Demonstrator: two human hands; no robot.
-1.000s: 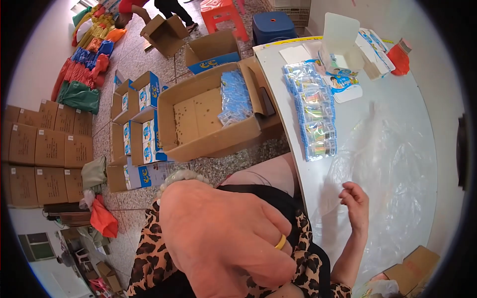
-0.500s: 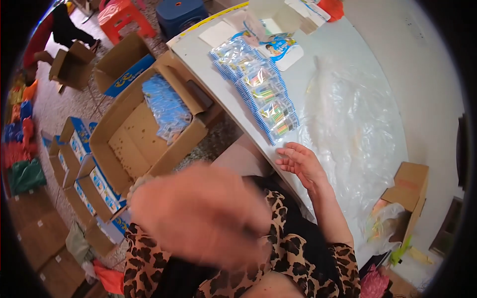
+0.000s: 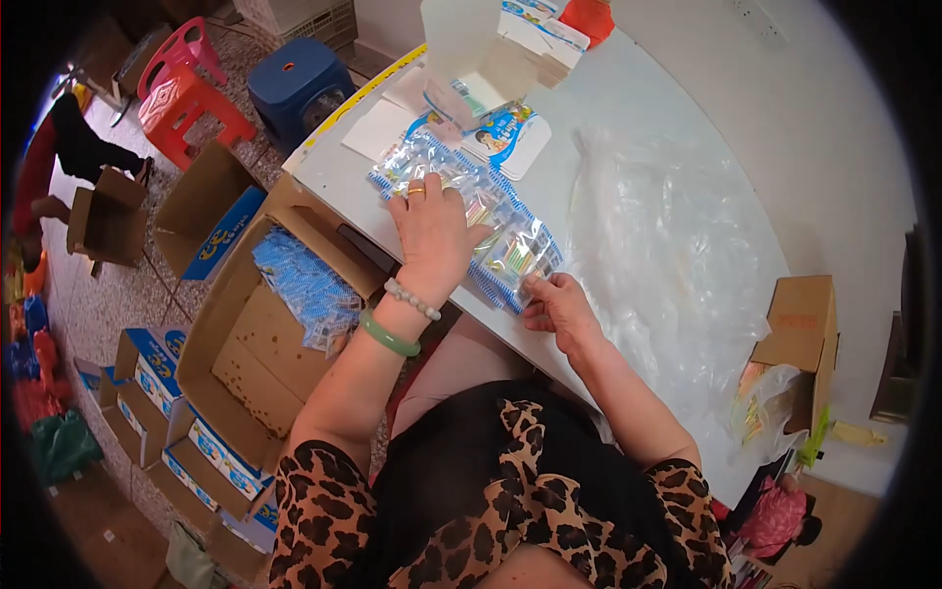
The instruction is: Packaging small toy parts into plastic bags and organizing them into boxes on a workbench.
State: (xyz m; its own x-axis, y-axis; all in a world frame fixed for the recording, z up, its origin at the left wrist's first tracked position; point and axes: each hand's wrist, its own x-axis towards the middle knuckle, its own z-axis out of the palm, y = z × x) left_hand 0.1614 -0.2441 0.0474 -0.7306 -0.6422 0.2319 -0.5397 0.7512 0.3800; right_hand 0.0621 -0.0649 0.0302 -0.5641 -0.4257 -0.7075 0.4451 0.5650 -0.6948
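Observation:
A row of small clear packets (image 3: 517, 257) with blue-striped edges and coloured sticks inside lies along the near left part of the white table. My left hand (image 3: 432, 231), with a ring, a bead bracelet and a green bangle, rests on the middle of the row, fingers outstretched and thumb apart. At the row's near end, my right hand (image 3: 564, 312) pinches the edge of the last packet between thumb and fingers. Just beyond the row stands an opened white display box (image 3: 481, 74), its printed blue flap (image 3: 505, 142) lying toward the packets.
Clear plastic sheeting (image 3: 667, 255) covers much of the table's right side. A brown carton (image 3: 800, 329) stands at the right. On the floor at left, a large carton (image 3: 260, 358) holds a pile of packets (image 3: 304, 285); smaller blue-and-white boxes (image 3: 211, 456) and stools (image 3: 299, 79) surround it.
My left hand has swung from in front of my body up onto the packets. My right hand has closed on the near end of the row. The view has shifted.

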